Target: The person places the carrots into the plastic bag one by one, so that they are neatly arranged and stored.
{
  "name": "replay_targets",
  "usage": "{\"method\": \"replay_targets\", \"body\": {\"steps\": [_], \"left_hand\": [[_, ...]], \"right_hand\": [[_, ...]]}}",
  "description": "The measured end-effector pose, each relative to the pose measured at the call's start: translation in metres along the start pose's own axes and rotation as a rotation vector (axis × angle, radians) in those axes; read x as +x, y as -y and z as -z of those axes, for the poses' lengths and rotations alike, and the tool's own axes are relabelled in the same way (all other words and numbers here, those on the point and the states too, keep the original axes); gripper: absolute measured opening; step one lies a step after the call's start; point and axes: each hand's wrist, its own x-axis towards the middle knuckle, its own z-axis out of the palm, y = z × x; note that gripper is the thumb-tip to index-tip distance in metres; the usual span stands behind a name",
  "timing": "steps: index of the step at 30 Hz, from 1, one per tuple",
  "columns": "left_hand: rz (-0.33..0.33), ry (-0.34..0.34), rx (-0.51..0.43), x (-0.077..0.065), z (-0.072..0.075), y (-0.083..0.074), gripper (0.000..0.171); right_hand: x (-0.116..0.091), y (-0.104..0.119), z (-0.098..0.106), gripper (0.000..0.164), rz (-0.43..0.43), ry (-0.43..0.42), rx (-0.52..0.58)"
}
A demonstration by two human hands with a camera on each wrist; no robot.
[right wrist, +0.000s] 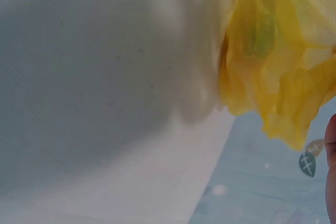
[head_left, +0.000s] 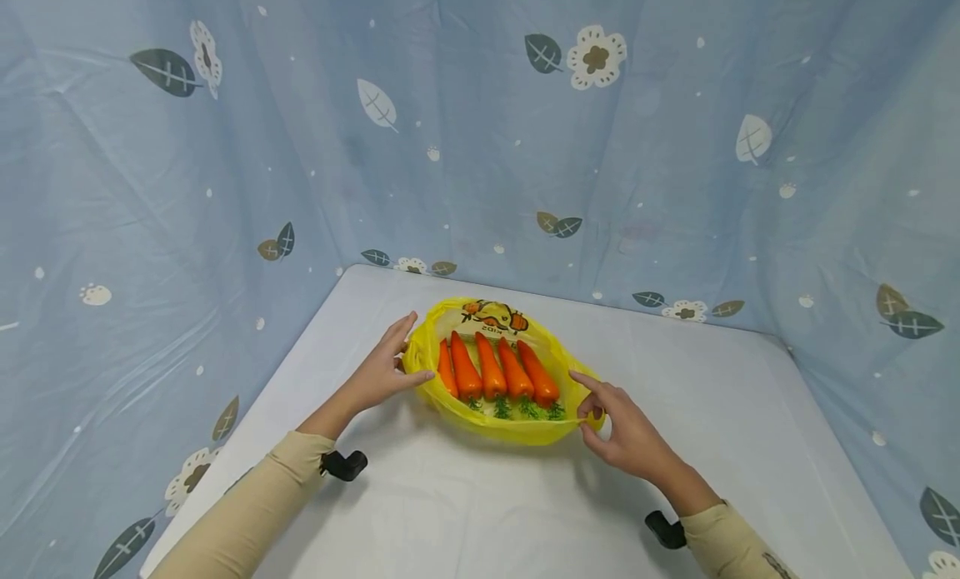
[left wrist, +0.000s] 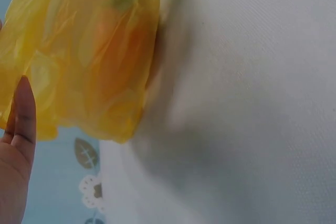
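A yellow plastic bag is spread wide at its mouth over the white table. Inside, several orange carrots lie side by side, green tops toward the near rim. My left hand grips the bag's left side, its thumb lying over the rim. At the right end, my right hand pinches the bag's edge between thumb and fingers. The left wrist view shows my left thumb against the yellow film, with orange showing through. In the right wrist view, only part of a finger appears beside the crumpled plastic.
A white-covered table lies under the bag. Blue curtains printed with leaves and flowers hang behind it and at both sides. A black wrist mount sticks out at the left cuff, another mount at the right.
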Motion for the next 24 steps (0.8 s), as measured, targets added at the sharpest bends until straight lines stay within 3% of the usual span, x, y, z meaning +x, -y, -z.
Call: {"method": "replay_targets", "body": {"steps": [10,18,24], "left_hand": [[0.016,-0.003,-0.011,-0.005,0.003,0.006,0.103],[-0.007,-0.041,0.023,-0.009,0.007,0.015,0.086],[-0.023,-0.083,0.059,-0.013,0.012,0.022,0.077]], "right_hand": [[-0.009,-0.013,0.001,0.074,0.038,-0.1,0.084],[-0.015,-0.031,0.001,0.057,-0.107,-0.162,0.061],[-0.018,-0.047,-0.001,0.045,-0.226,-0.196,-0.042]]}}
